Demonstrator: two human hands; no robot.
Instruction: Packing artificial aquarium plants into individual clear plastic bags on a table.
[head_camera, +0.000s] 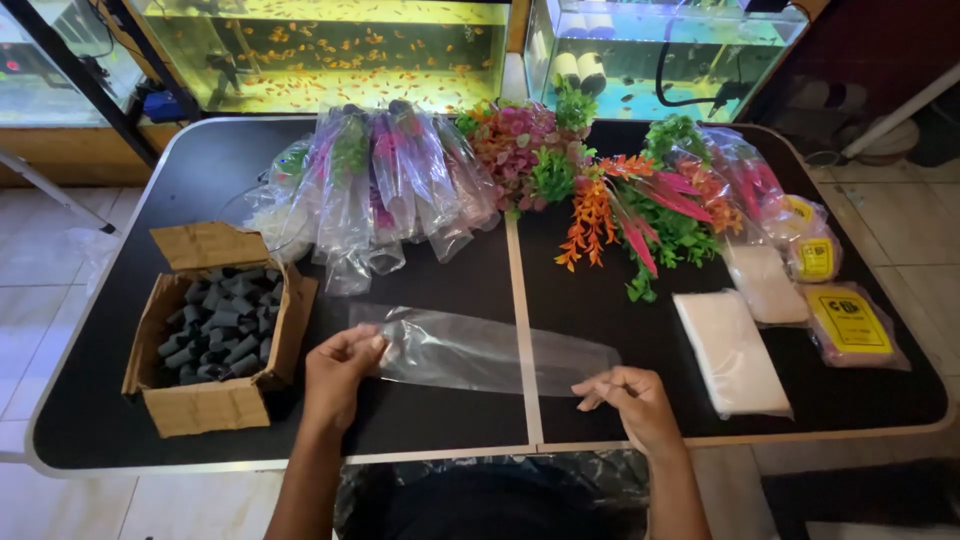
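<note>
Hands meet at the near edge of a black table (200, 170), each pinching one end of a long clear plastic bag (480, 352) that lies flat across the pale seam running down the table's middle. The left hand (340, 375) has its fingertips closed on the bag's open, crumpled left end, thumb and fingers drawn together around the film. The right hand (630, 398) grips the narrower right end, its fingers curled inward and nipping the edge low against the tabletop. Just left of the left hand stands an open cardboard box (205, 405) filled with dark grey cylindrical pieces (220, 325). Beyond the bag, toward the far edge, lies a heap of artificial plants already sleeved in clear bags (385, 185), and beside it, to the right, loose artificial plants (610, 200) in pink, green, orange and red. To the right of the right hand rests a flat stack of clear bags (732, 352), with a smaller stack (765, 283) beyond it and 2 packets with yellow labels (850, 322) near the table's right edge. Behind the table stand lit aquariums (330, 50) holding many small orange fish.
</note>
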